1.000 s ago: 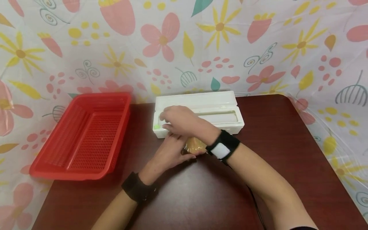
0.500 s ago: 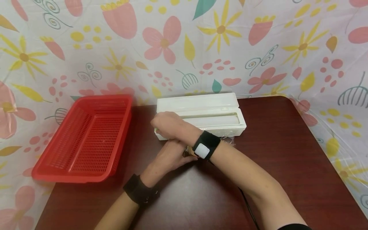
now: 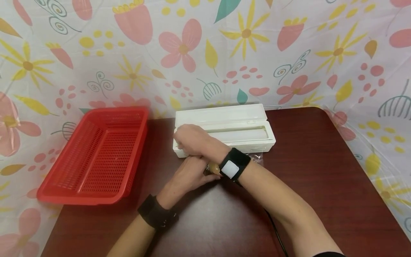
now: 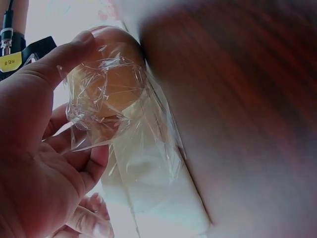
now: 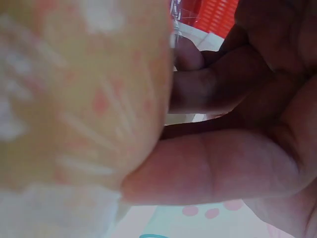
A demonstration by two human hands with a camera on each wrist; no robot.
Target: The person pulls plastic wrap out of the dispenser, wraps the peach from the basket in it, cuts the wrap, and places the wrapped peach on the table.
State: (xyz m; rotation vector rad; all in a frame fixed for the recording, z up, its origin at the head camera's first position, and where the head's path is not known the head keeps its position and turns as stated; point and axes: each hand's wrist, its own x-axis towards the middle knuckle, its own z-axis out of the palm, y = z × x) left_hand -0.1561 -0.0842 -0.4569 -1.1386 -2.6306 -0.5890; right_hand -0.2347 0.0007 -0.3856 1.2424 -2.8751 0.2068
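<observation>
My left hand (image 3: pixel 189 175) holds a round yellow-and-red fruit (image 4: pixel 111 84) wrapped in crinkled clear film (image 4: pixel 101 111), thumb on one side and fingers on the other. In the head view the right forearm covers much of the fruit. A long white film dispenser box (image 3: pixel 261 144) stands right behind, its lid (image 3: pixel 221 115) up and a white roll (image 3: pixel 244 135) inside. My right hand (image 3: pixel 199 141) crosses over the left and lies at the box's left end, fingers bent. What its fingertips touch is hidden. The fruit (image 5: pixel 74 94) looms close in the right wrist view.
To the left stands a red perforated plastic basket (image 3: pixel 146 123) on the dark reddish table (image 3: pixel 298 160). Loose clear film (image 3: pixel 256 157) lies before the dispenser. A flowered sheet (image 3: pixel 199 50) hangs behind. A black cable (image 3: pixel 276 228) runs under the right arm.
The right hand has come down to the dispenser's left end, first moving left, then slightly back right. Its forearm now covers more of the fruit. The left hand stays at the fruit.
</observation>
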